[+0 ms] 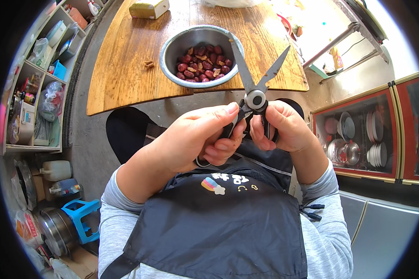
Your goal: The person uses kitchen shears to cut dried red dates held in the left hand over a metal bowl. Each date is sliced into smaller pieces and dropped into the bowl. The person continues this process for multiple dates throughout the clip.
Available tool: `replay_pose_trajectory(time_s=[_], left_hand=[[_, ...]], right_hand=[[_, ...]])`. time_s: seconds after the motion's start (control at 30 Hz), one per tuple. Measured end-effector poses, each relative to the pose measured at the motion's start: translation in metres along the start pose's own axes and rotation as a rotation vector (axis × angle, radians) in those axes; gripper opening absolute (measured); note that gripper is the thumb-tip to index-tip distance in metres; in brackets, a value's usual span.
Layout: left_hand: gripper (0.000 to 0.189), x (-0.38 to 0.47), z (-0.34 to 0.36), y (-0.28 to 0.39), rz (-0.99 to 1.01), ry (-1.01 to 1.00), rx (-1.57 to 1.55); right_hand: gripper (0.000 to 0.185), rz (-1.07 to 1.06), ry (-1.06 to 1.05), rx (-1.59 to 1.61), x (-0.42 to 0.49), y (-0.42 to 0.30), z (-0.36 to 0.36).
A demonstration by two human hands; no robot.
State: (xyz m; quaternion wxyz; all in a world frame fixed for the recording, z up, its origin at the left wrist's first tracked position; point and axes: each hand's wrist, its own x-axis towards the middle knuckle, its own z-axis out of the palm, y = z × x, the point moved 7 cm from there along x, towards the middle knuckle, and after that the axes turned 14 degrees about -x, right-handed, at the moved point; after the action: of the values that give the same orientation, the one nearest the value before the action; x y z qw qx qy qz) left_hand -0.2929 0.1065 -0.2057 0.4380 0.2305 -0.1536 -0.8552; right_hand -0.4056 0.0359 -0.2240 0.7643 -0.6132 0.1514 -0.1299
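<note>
A pair of kitchen scissors (255, 99) is held up in front of me, its two blades spread wide and pointing away. My left hand (209, 134) grips one black handle, thumb along its top. Around the other handle my right hand (281, 125) is closed. Brown bits cling to the blades. Beyond the scissors, on the table near its edge, stands a metal bowl (167, 71) of red dates (209, 66). Several brown dried pieces (201, 58) lie on top of the dates. One blade tip overlaps the bowl's right rim in view.
The wooden table (125, 69) carries a brown scrap (149, 64) and a tissue pack (148, 8). Shelves (38, 69) line the left side, with a blue plastic stool (82, 219) below. A glass-fronted dish cabinet (359, 136) stands at the right.
</note>
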Motion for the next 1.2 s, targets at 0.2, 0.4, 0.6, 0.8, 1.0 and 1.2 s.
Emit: replay_pose_trajectory(time_s=[0.2, 0.4, 0.6, 0.8, 1.0, 1.2], left_hand=[[0.039, 0.0, -0.003, 0.002, 0.021, 0.05, 0.106], [0.034, 0.001, -0.004, 0.004, 0.084, 0.042, 0.177], [0.035, 0.002, -0.003, 0.006, 0.164, 0.073, 0.257], [0.035, 0.001, -0.006, 0.009, 0.155, 0.105, 0.354], [0.032, -0.003, -0.007, 0.012, -0.049, 0.095, 0.426], [0.031, -0.003, -0.003, 0.006, 0.104, 0.112, 0.645]], right_hand=[[0.038, 0.049, 0.131, -0.274, -0.005, -0.011, -0.006], [0.03, 0.031, 0.288, -0.337, -0.006, -0.009, -0.01], [0.022, 0.008, 0.38, -0.409, -0.007, -0.012, -0.011], [0.025, 0.033, 0.304, -0.358, -0.005, -0.011, -0.011], [0.041, 0.161, 0.003, -0.168, -0.011, 0.0, 0.002], [0.043, 0.253, 0.049, -0.263, -0.012, -0.008, 0.006]])
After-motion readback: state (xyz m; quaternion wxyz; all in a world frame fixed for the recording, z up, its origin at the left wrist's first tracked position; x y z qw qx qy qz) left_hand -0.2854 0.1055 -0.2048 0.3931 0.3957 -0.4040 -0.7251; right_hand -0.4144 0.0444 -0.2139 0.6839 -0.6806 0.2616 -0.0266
